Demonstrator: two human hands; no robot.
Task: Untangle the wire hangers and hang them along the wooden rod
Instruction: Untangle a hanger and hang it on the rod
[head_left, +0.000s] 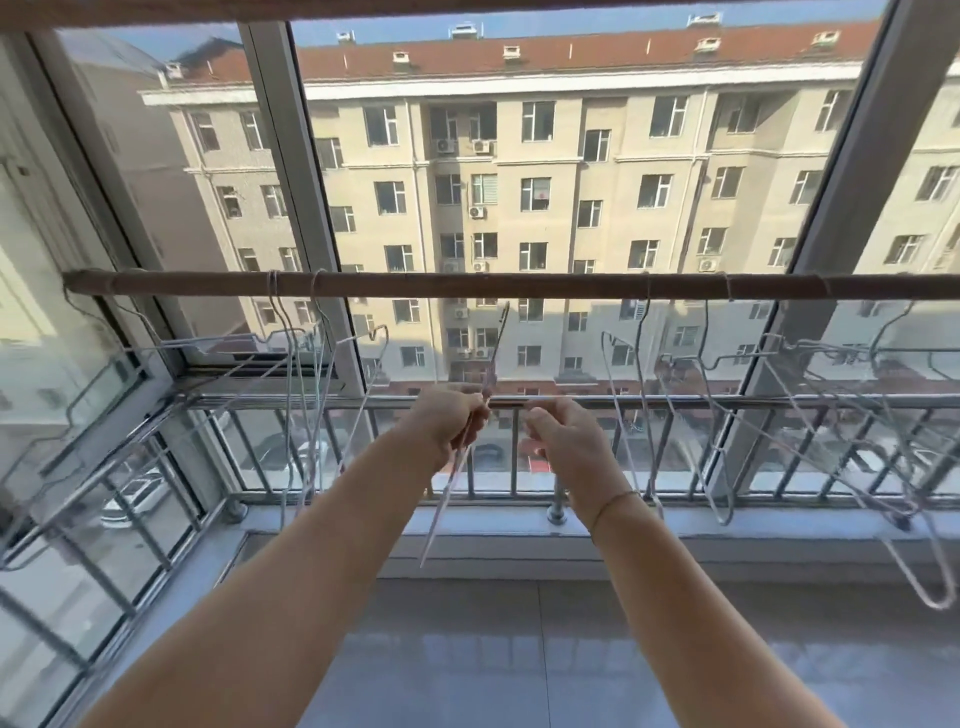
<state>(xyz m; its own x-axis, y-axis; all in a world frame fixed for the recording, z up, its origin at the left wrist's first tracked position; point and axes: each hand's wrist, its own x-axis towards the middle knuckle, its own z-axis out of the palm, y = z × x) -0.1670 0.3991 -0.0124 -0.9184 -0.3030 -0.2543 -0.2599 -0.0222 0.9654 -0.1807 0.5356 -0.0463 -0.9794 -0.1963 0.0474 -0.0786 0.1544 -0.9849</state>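
Wire hanger, white, held edge-on below the middle of the wooden rod, hook end up near the rod, lower end hanging toward the floor. Left hand closed, fingers gripping the hanger wire. Right hand closed just beside it, fingers curled; whether pinching the wire, cannot tell. Left group of hangers hooked on the rod near its left end, overlapping. Right group of hangers hooked toward the right end, crossed and tangled. Behind: metal railing, window frames, apartment block.
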